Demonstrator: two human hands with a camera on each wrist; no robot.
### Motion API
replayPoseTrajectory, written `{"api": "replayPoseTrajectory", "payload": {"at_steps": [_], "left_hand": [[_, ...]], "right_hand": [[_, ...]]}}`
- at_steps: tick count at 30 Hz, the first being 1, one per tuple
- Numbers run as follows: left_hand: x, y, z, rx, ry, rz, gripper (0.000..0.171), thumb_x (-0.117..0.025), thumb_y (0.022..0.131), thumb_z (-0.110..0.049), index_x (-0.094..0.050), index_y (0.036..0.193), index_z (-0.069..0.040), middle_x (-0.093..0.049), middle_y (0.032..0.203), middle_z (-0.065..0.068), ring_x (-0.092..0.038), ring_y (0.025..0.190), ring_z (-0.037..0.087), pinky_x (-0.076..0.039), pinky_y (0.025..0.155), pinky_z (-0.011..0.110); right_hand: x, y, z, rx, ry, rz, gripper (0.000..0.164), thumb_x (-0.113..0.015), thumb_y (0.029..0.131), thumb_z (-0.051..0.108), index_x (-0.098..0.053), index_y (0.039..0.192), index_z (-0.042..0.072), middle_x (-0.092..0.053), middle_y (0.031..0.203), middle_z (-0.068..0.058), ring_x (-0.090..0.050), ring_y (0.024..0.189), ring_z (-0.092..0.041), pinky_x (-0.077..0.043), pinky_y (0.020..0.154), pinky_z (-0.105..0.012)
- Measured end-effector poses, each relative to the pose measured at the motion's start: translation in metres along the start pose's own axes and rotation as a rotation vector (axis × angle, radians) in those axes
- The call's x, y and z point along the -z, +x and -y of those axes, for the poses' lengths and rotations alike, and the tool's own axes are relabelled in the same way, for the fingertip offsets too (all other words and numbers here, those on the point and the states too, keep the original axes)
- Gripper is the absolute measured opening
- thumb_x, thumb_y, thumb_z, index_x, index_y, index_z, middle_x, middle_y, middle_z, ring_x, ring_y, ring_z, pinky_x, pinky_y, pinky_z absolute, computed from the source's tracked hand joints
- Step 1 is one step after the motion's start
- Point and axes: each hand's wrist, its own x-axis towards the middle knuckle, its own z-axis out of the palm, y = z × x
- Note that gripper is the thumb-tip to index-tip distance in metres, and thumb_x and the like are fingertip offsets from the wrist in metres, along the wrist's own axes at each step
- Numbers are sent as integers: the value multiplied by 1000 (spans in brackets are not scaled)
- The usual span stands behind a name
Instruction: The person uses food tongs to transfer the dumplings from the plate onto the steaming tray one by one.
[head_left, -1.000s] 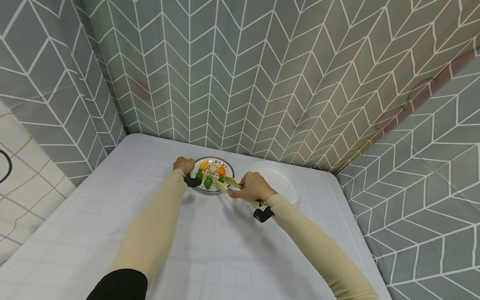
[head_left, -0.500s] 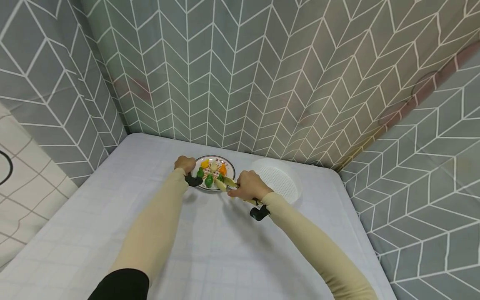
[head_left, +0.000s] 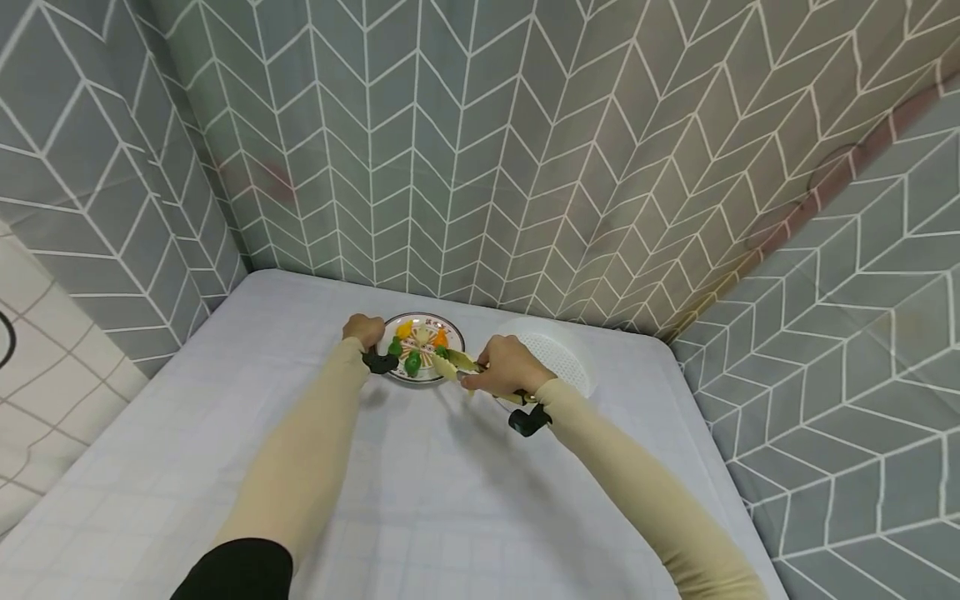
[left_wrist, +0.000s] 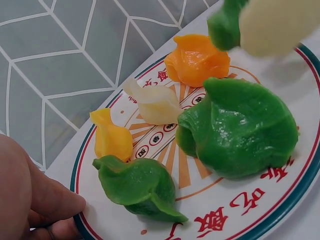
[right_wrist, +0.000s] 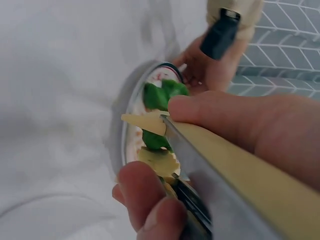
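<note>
My left hand (head_left: 364, 330) pinches the left rim of a round plate (left_wrist: 305, 197) with red lettering and a dark rim. On the plate lie dumplings: an orange dumpling (left_wrist: 197, 61), a cream dumpling (left_wrist: 156, 104), a yellow dumpling (left_wrist: 112, 139), a large-looking green dumpling (left_wrist: 245, 132) and a smaller green dumpling (left_wrist: 140, 185). My right hand (head_left: 510, 367) holds metal tongs with cream-yellow tips (head_left: 444, 367), the jaws apart at the plate's right side. Another green dumpling (left_wrist: 226, 25) is beside one tip; whether the tongs grip it, I cannot tell.
A round white perforated basket (head_left: 588, 379) stands right of the plate, partly behind my right hand. White cloth (head_left: 420, 492) covers the table. Grey patterned curtains (head_left: 450, 150) hang close behind the table and on both sides.
The tongs have shifted slightly right relative to the plate, in my right hand. My left hand stays on the plate's rim. The head view has swayed a little.
</note>
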Motion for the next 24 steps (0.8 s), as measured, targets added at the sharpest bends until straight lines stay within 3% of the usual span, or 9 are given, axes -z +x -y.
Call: {"api": "replayPoseTrajectory", "payload": {"at_steps": [4, 8, 11, 13, 16, 21, 24], "left_hand": [[0, -1, -1, 7, -3, 5, 28, -30, 95, -18, -50, 85, -2, -29, 53, -3, -22, 45, 11, -34, 51, 30], [1, -3, -3, 26, -24, 7, 38, -31, 95, -18, -54, 107, 9, -32, 61, 2, -21, 48, 12, -34, 52, 31], [2, -5, -6, 42, -27, 7, 48, -32, 97, -18, -52, 125, 15, -43, 79, 12, -31, 58, 17, -39, 59, 32], [2, -6, -8, 52, -25, 12, 54, -32, 97, -18, -50, 134, 17, -51, 99, 21, -40, 73, 22, -43, 69, 34], [2, -7, -11, 55, -14, 18, 55, -32, 97, -18, -49, 136, 17, -50, 121, 27, -43, 85, 26, -44, 76, 35], [2, -3, -9, 52, -19, 33, 53, -32, 97, -19, -50, 132, 16, -51, 124, 29, -50, 94, 31, -46, 82, 38], [1, 0, -6, 45, -12, 16, 53, -33, 97, -20, -51, 131, 16, -53, 120, 27, -52, 90, 29, -47, 74, 34]], "right_hand": [[21, -8, -5, -10, 28, 15, 37, -83, 91, 39, -84, 106, 5, -73, 68, 1, -67, 57, -14, -51, 53, -24], [46, -15, -13, -8, 27, 20, 42, -81, 92, 41, -82, 113, 5, -79, 83, -5, -73, 66, -18, -56, 60, -27], [64, -20, -21, 4, 21, 24, 37, -79, 94, 42, -84, 111, 9, -80, 88, -7, -75, 70, -21, -57, 62, -29], [74, -24, -27, 3, 25, 24, 31, -78, 95, 41, -85, 107, 13, -80, 88, -6, -75, 71, -22, -57, 62, -30], [84, -28, -37, -9, 24, 20, 25, -77, 96, 39, -86, 101, 16, -79, 83, -4, -73, 70, -21, -56, 62, -30], [90, -32, -54, -38, 0, 3, 29, -78, 95, 40, -85, 103, 13, -78, 78, -3, -73, 69, -23, -54, 60, -29], [88, -32, -64, -45, -1, 5, 35, -79, 94, 40, -84, 106, 8, -79, 85, -9, -75, 68, -25, -55, 59, -29]]}}
